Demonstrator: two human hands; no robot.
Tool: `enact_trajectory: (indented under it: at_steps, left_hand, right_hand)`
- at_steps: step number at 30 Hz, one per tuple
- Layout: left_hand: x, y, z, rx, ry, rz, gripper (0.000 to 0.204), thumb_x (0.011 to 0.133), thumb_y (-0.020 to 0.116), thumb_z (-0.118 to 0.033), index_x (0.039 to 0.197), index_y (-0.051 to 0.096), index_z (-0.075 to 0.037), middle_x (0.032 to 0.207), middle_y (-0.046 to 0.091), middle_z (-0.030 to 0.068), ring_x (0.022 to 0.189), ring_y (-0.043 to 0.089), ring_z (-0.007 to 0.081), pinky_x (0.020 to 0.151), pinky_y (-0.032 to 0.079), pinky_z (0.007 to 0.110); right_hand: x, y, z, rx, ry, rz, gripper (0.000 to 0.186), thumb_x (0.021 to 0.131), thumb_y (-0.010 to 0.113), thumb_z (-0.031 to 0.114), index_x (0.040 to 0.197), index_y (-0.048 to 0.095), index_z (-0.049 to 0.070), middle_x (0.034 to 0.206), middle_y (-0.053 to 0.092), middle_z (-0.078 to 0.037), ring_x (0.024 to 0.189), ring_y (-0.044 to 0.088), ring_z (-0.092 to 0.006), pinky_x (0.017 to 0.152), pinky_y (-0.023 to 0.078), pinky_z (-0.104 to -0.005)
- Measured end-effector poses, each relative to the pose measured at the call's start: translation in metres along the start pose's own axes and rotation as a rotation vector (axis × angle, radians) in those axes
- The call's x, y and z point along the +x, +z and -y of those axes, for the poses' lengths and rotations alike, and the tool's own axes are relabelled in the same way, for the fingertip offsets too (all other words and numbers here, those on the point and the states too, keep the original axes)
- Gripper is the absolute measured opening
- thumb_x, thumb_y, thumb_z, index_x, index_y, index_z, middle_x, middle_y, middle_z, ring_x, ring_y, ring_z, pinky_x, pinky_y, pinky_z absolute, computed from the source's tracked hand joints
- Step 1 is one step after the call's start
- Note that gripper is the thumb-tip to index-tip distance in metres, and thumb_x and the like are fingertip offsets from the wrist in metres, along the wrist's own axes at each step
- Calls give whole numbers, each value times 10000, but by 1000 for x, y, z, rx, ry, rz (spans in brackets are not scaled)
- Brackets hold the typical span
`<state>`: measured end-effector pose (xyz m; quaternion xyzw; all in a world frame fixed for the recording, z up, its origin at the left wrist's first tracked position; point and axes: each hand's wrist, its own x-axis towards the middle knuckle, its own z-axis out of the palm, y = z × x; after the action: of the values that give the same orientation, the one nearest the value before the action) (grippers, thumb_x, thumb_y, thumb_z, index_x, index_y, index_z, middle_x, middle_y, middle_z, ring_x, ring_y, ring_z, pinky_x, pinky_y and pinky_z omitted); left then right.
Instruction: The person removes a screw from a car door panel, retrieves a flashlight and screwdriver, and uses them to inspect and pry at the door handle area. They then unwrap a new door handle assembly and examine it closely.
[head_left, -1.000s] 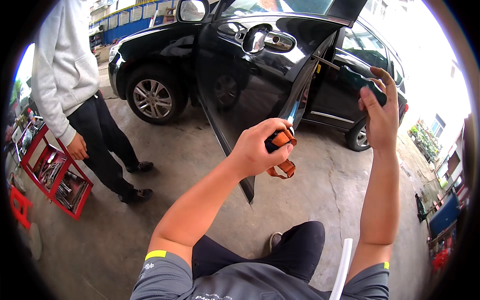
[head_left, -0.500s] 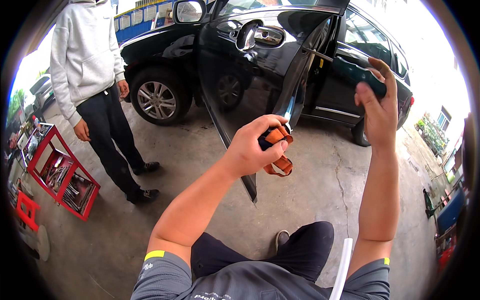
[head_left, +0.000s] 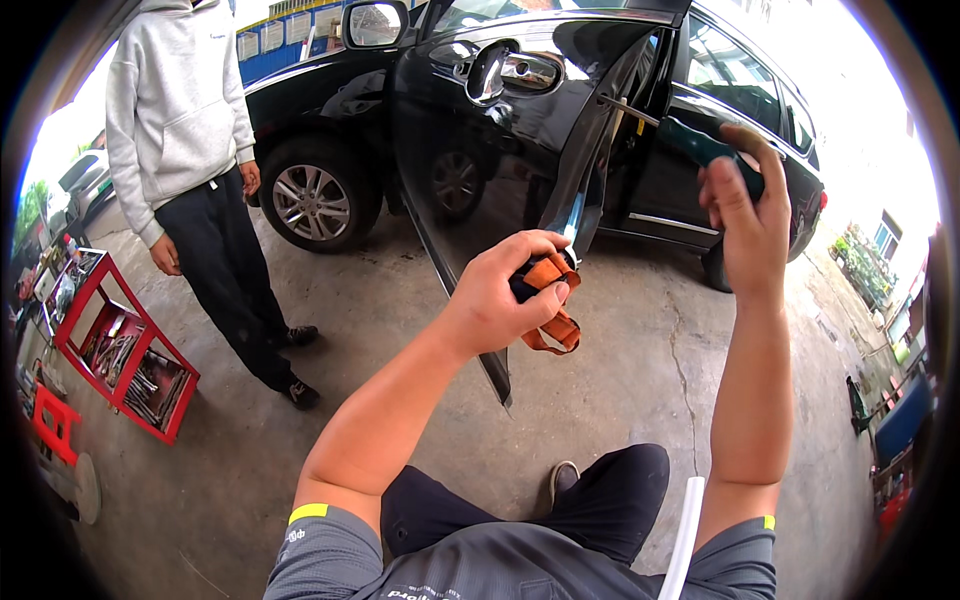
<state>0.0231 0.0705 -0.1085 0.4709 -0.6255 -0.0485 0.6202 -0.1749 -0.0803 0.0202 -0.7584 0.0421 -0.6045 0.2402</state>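
Since a second ago, our right grip (head_left: 750, 215) and the screwdriver (head_left: 698, 145) in it have drifted slightly leftward in our view. Our co-worker (head_left: 180, 120) now overlaps the front of the black car (head_left: 318, 125), with a second hand showing.

We have the right grip raised, thumb and fingers curled about the dark green handle, a little blurred. Its metal shaft (head_left: 640, 115) points left to the rear edge of the open front door (head_left: 500, 165); we cannot tell whether the tip touches the metal or goes into it.

Our left grip (head_left: 500, 295) is lower, closed around a dark lamp-like object (head_left: 522, 286) with an orange strap (head_left: 556, 330) that loops down below the fingers. A bright bluish streak shows on the door edge just above this hand.

Chrome shines on the door handle (head_left: 535, 72), high on the door panel. Near the co-worker, who wears a grey hooded top and dark trousers, a red tool cart (head_left: 128, 384) with metal tools on its shelves stands on the concrete floor (head_left: 600, 395). We see a red stool (head_left: 52, 420) beside the cart, and a white tube (head_left: 684, 535) close to our right upper arm.
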Motion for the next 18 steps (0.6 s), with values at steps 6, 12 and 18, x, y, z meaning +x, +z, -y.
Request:
enact_trajectory:
  at_steps: [6, 12, 18]
  left_hand:
    - [1, 0, 0, 3, 0, 4, 291, 855, 691, -136, 1104, 609, -11, 1265, 629, 111, 986, 633, 162, 899, 518, 318]
    - [2, 1, 1, -35, -9, 3, 295, 855, 691, -139, 1107, 608, -11, 1259, 633, 111, 975, 635, 160, 900, 517, 318]
    - [3, 1, -1, -21, -7, 7, 290, 856, 691, -137, 1103, 606, -12, 1259, 634, 112, 978, 636, 161, 903, 516, 319]
  right_hand:
    - [0, -1, 3, 75, 32, -2, 368, 1022, 620, 241, 1341, 585, 62, 995, 634, -52, 715, 535, -51, 577, 434, -192]
    - [0, 1, 3, 1, -9, -42, 360, 1036, 595, 285, 1309, 608, 51, 961, 639, -49, 715, 559, -47, 560, 417, -180]
    - [1, 6, 4, 120, 29, -52, 356, 1005, 645, 200, 1310, 571, 32, 977, 616, -26, 711, 555, -56, 585, 457, -195]
